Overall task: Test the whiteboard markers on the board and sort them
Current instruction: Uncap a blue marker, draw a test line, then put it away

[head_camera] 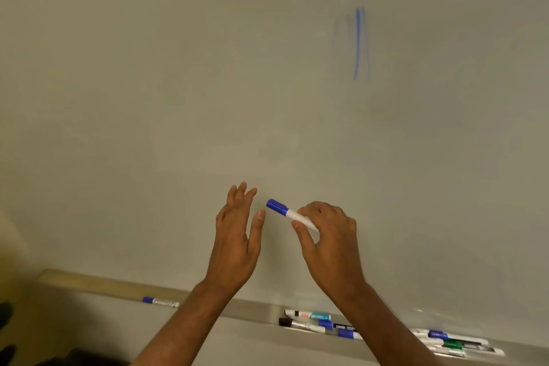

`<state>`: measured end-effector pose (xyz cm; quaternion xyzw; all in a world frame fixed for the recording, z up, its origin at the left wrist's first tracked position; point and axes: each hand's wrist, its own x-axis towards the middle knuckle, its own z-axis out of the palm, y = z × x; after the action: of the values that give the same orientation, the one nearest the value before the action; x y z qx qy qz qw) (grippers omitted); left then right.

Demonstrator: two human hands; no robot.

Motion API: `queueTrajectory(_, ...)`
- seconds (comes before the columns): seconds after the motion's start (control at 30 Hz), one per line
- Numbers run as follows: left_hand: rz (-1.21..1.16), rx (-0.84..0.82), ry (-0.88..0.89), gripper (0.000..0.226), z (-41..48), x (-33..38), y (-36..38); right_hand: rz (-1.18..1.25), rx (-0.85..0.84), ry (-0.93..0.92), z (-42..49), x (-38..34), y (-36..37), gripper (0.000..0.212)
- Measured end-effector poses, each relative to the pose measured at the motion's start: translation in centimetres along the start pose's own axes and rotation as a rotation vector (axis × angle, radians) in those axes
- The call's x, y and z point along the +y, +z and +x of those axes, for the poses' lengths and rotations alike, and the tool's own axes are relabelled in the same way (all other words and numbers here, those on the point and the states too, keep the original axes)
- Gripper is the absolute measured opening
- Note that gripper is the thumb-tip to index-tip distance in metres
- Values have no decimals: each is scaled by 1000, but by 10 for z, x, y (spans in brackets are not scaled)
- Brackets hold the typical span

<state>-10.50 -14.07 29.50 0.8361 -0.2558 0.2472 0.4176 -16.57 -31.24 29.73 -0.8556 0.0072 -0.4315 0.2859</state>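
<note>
The right hand (329,235) pinches a capped blue marker (289,214) by its white barrel above the tray (252,310). Its cap points at the left hand (237,235), whose fingers are straight and hold nothing. One spare marker (160,302) lies at the tray's left and a pile (318,325) at its right.

"camlin" on a dark marker (341,327)

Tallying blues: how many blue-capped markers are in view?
5: held marker in the right hand, lone marker at the tray's left, two in the middle pile, one in the right pile. The forearm may hide more.
</note>
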Motion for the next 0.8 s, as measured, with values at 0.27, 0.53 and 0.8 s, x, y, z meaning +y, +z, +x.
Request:
queueTrajectory(0.27, 148, -35, -32, 62, -65, -60, -62, -42, -35, 35, -60, -65, 64, 27)
queueTrajectory(0.53, 248, -110, -79, 61, -139, -120, -124, -74, -169, 40, -132, -128, 133, 22)
queueTrajectory(0.8, 322, -149, -231, 58, -216, -168, -153, -33, -397, 10, -197, -153, 185, 12)
